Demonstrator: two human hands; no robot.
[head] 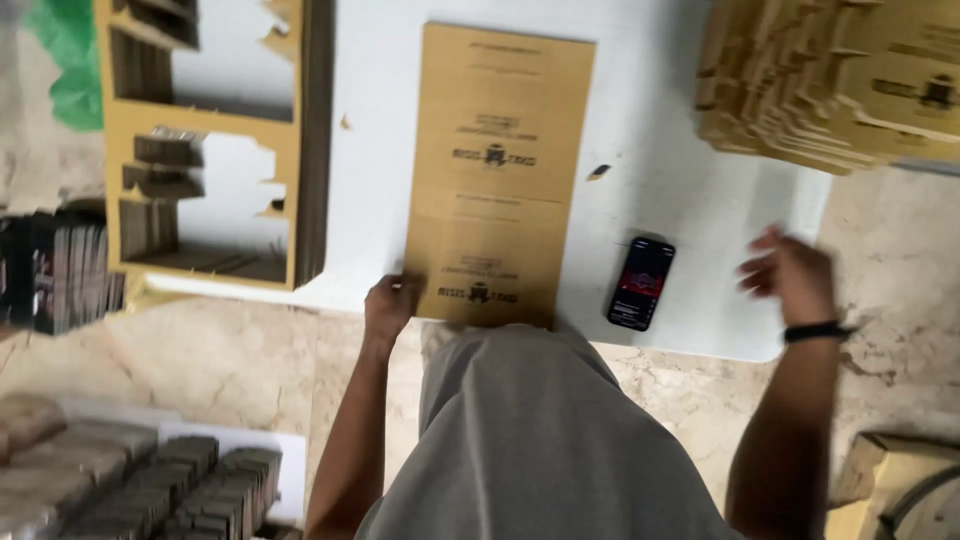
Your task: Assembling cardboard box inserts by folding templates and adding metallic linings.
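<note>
Here, one cardboard sheet [497, 175], one phone [641, 283], left hand [390, 305] touching.

We are looking down at a white table [690, 190] where a flat brown cardboard sheet [495, 170] is lying lengthwise, printed in dark ink. Our left hand [388, 303] is touching the sheet's near left corner at the table edge. Our right hand [792, 272], blurred and wearing a dark wristband [815, 331], is hovering open past the table's right end, touching nothing. A black phone [641, 283] is lying between the sheet and that hand. Stacks of cut cardboard are sitting at the far right [830, 80] and on the left [210, 150].
</note>
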